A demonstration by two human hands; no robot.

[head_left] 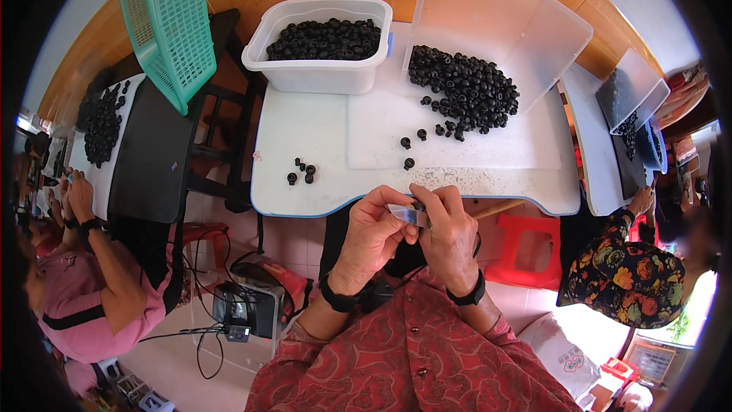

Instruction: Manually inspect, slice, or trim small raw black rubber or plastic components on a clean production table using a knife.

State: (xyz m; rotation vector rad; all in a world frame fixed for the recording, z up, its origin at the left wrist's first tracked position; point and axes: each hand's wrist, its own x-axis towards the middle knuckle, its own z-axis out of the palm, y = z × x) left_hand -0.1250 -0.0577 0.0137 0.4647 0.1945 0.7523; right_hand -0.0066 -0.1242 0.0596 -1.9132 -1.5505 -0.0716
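Note:
My two hands meet just past the table's front edge, fingers closed and fingertips nearly touching. A short shiny metal blade (409, 216) lies across the gap between them; my right hand (450, 240) seems to grip it, its handle end hidden by the fingers. My left hand (366, 238) is pinched tight, with a small black part (418, 204) showing at the fingertips, mostly covered. Ahead on the white table (305, 133), a pile of small round black parts (476, 91) spills from a clear plastic bin (496, 8) tipped on its side. Several more lie loose at the left (308, 170).
A white tub (320, 76) full of black parts stands at the back. To its left is a green basket (179, 38) by a dark table (149, 156). A red stool (524, 252) stands at the right. People in pink (107, 297) and floral (625, 271) sit either side.

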